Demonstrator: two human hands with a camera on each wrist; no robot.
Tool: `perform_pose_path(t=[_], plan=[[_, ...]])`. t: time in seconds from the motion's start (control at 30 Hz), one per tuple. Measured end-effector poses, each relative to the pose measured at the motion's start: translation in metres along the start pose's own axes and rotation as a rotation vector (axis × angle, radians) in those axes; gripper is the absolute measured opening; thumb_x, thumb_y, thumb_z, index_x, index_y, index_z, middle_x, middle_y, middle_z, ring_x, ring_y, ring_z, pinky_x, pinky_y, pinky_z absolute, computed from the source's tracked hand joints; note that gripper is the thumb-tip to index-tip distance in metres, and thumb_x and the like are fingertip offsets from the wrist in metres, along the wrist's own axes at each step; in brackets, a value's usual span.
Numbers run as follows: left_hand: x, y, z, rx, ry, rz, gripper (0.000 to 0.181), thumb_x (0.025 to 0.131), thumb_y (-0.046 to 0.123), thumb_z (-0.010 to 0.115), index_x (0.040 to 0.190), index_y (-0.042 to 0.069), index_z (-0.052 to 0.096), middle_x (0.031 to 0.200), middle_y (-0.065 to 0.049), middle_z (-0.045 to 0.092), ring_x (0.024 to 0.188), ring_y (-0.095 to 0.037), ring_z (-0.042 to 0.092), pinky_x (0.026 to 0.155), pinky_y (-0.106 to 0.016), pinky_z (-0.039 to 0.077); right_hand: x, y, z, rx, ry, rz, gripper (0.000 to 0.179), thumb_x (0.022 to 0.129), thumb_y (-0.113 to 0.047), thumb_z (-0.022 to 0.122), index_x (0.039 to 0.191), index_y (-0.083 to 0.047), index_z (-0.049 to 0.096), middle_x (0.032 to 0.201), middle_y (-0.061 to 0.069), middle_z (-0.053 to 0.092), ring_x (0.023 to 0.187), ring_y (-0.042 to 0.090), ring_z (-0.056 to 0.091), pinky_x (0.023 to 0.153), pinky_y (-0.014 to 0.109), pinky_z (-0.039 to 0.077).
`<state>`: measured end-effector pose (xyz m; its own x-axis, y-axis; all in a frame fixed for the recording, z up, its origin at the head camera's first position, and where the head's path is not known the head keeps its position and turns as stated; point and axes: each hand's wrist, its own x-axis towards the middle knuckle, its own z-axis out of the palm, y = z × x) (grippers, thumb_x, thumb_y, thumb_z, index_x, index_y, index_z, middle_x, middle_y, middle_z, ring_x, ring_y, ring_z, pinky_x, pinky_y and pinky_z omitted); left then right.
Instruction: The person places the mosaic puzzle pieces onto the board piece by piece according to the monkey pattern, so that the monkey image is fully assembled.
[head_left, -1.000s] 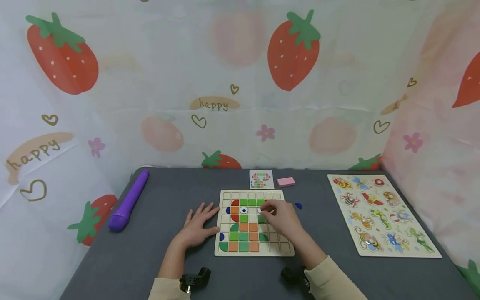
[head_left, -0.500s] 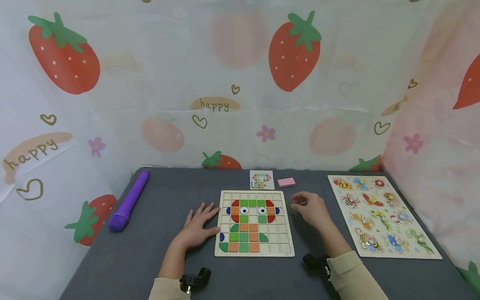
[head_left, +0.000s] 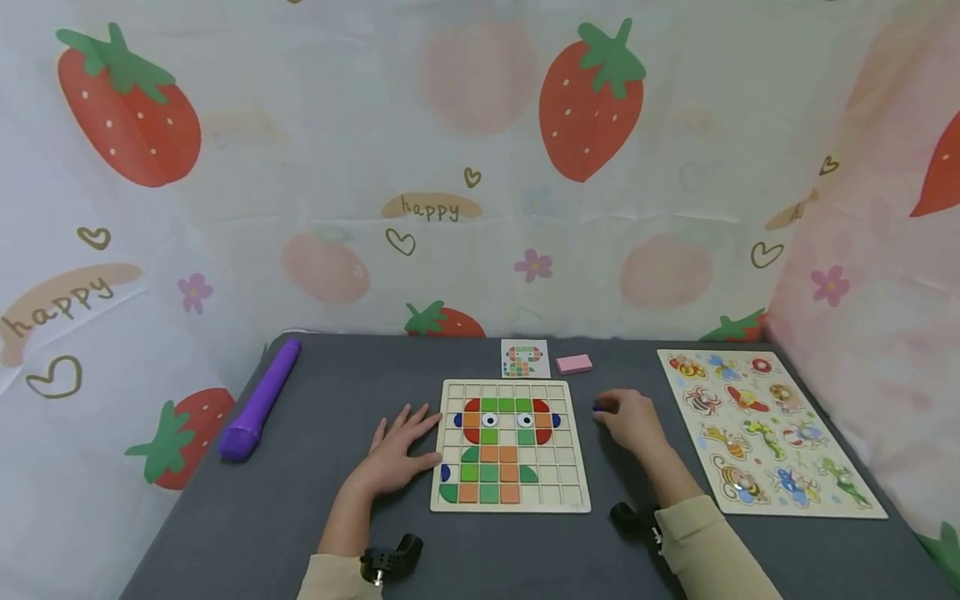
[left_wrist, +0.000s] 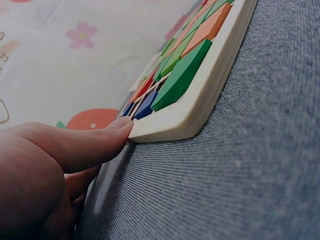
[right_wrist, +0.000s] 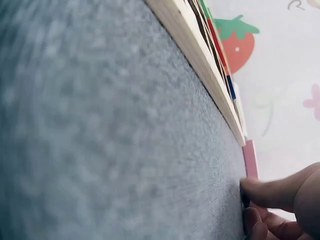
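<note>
A wooden grid board (head_left: 555,498) lies mid-table, with red, green, orange and blue pieces and two eye pieces set in a figure with a head and body. My left hand (head_left: 396,457) lies spread at its left edge, and in the left wrist view the thumb (left_wrist: 100,142) touches the board's corner beside a green piece (left_wrist: 181,77). Right of the board, my right hand (head_left: 632,423) pinches a small blue half-round piece (head_left: 597,408) at the tabletop. Fingers partly hide this piece, a dark sliver in the right wrist view.
Behind the board are a pattern card (head_left: 525,359) and a pink block (head_left: 574,364). A purple microphone-shaped object (head_left: 259,402) lies at the left. An insect puzzle board (head_left: 765,433) takes up the right side. A strawberry-print cloth (head_left: 480,125) hangs behind the table.
My right hand has moved right, off the board, uncovering its right-hand eye and blue pieces, and now holds the loose blue half-round piece. The left hand stays put.
</note>
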<state>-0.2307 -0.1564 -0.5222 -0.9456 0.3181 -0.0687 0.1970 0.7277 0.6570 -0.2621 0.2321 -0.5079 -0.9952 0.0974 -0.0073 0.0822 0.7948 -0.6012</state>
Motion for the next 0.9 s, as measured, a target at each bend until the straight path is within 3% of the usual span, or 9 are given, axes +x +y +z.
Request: perform_pose_path(t=[0.17, 0.43, 0.7, 0.9], plan=[[-0.001, 0.000, 0.000, -0.006, -0.003, -0.002, 0.068, 0.094, 0.032, 0.072, 0.155, 0.019, 0.044, 0.166, -0.010, 0.028, 0.157, -0.036, 0.007, 0.123, -0.060, -0.006, -0.002, -0.001, -0.001, -0.048, -0.005, -0.008, 0.023, 0.093, -0.008, 0.071, 0.115, 0.000, 0.074, 0.111, 0.019, 0.073, 0.097, 0.031, 0.066, 0.088, 0.051, 0.055], [0.000, -0.001, 0.000, -0.010, 0.001, -0.001, 0.069, 0.094, 0.032, 0.072, 0.155, 0.020, 0.044, 0.166, -0.010, 0.028, 0.157, -0.036, 0.007, 0.123, -0.060, -0.007, -0.017, -0.021, -0.014, -0.075, -0.061, -0.075, 0.024, 0.098, -0.009, 0.065, 0.120, -0.003, 0.073, 0.117, 0.018, 0.072, 0.098, 0.029, 0.065, 0.088, 0.050, 0.056], [-0.001, -0.001, -0.001, -0.010, -0.002, 0.009, 0.068, 0.094, 0.031, 0.072, 0.155, 0.018, 0.044, 0.166, -0.012, 0.028, 0.157, -0.037, 0.008, 0.123, -0.061, -0.006, -0.026, -0.039, -0.020, 0.098, -0.058, -0.112, 0.014, 0.095, -0.018, 0.072, 0.105, -0.008, 0.072, 0.099, 0.008, 0.070, 0.086, 0.022, 0.062, 0.068, 0.032, 0.053], [-0.002, 0.001, -0.002, -0.010, -0.010, 0.004, 0.068, 0.094, 0.032, 0.072, 0.155, 0.019, 0.044, 0.166, -0.011, 0.028, 0.157, -0.037, 0.007, 0.123, -0.060, -0.007, -0.032, -0.056, -0.020, 0.190, -0.054, -0.125, 0.019, 0.094, -0.023, 0.074, 0.105, -0.008, 0.072, 0.094, 0.007, 0.070, 0.083, 0.021, 0.060, 0.066, 0.028, 0.050]])
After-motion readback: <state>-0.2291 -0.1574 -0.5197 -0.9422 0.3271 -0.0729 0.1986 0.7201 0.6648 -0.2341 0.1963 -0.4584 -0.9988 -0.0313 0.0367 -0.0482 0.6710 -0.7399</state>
